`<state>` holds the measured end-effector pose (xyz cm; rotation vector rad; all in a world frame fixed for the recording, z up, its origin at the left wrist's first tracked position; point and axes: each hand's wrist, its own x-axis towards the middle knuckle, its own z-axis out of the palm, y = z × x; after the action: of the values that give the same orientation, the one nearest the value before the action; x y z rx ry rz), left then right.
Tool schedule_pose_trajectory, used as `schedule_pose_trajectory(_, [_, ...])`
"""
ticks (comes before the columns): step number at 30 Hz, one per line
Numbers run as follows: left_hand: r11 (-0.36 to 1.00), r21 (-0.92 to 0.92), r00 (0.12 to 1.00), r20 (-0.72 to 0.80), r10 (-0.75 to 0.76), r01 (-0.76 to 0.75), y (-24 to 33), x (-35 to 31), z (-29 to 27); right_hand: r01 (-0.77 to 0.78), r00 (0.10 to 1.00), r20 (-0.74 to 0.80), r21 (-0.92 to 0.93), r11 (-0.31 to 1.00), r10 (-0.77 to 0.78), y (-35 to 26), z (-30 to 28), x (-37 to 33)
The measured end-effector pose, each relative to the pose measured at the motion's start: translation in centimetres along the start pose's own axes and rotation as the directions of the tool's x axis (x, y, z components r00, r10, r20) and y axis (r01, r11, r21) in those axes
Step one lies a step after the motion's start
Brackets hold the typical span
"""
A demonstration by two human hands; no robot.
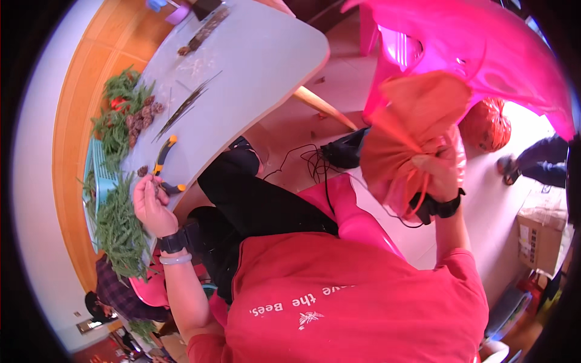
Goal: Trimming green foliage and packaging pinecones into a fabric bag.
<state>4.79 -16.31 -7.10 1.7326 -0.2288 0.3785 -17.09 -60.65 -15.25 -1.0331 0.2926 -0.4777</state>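
My left hand is at the near edge of the grey table, its fingers pinched together. A small brown pinecone shows right at the fingertips; the hand seems to hold it by its base, which is hidden. Beside these fingers lie pliers with orange and black handles, their jaws hard to make out. On my right side, my right hand is closed around the gathered neck of an orange-red plastic bag, raised above the floor. The bag bulges, and its contents cannot be seen.
Thin dark wires lie on the table. Green sprigs, clustered pinecones and a teal basket line its left edge. A pink chair, another red bag, a cardboard box and tangled cable are around me.
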Motion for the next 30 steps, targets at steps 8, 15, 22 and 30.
schedule_pose_trajectory(8, [0.999, -0.037, 0.999, 0.036, 0.03, -0.029, -0.3, 0.1, -0.2, 0.218, 0.962, 0.263, -0.594, 0.774, -0.069, 7.9, 2.0, 7.0])
schedule_pose_trajectory(15, [0.998, -0.037, 0.998, -0.041, 0.04, -0.042, 0.0, 0.1, -0.1, 0.117, 0.992, 0.1, -0.945, 0.306, -0.071, 17.6, -7.4, 9.2])
schedule_pose_trajectory(22, [0.994, -0.108, 0.987, -0.156, -0.04, 0.023, 1.2, 0.0, 1.2, 0.149, 0.989, 0.15, -0.988, 0.034, 0.009, 15.6, -5.2, 7.1])
schedule_pose_trajectory(30, [0.996, -0.028, 0.991, -0.104, 0.081, -0.084, 2.3, -1.4, 1.5, 0.071, 0.997, 0.069, -0.989, 0.127, -0.021, 15.5, -5.3, 6.4])
